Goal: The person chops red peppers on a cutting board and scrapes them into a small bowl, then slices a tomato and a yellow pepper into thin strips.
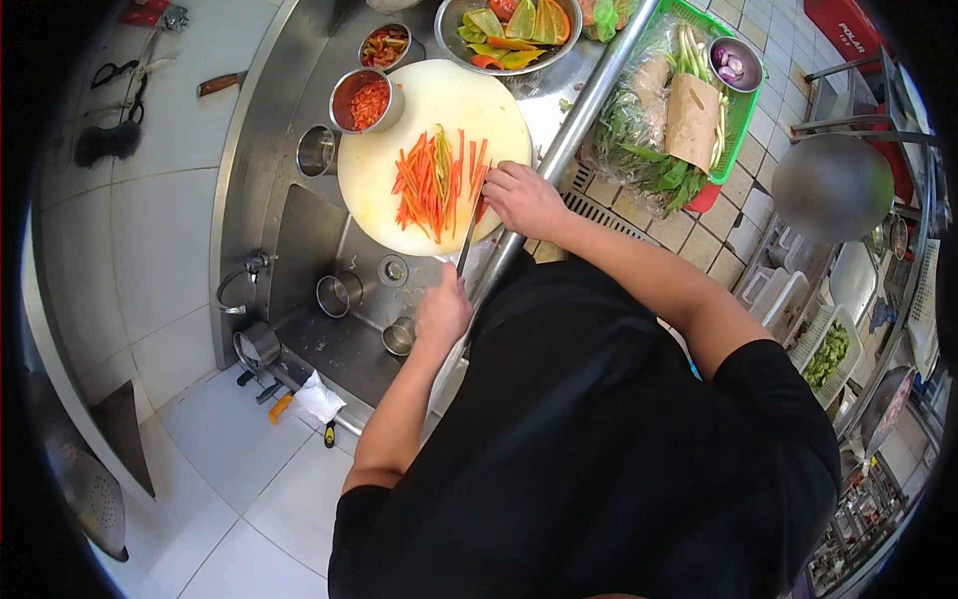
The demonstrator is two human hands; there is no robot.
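My left hand point(442, 311) is closed round the handle of a kitchen knife point(467, 240), its narrow blade over the near edge of a round, cream chopping board point(369, 215). With curled fingers, my right hand point(523, 200) presses on a piece of red pepper point(481, 208) beside the blade; the fingers partly hide it. Thin pepper strips point(427, 185), mostly red with a few green, lie heaped at the middle of the board. A steel cup of diced red pepper point(367, 103) stands at the board's far left edge.
A steel bowl of pepper pieces point(509, 35) sits behind the board. Below it is a steel sink point(314, 240) holding small cups point(339, 293). On the right, a green crate point(743, 140) holds bagged herbs and onions. A metal rail point(569, 140) edges the counter.
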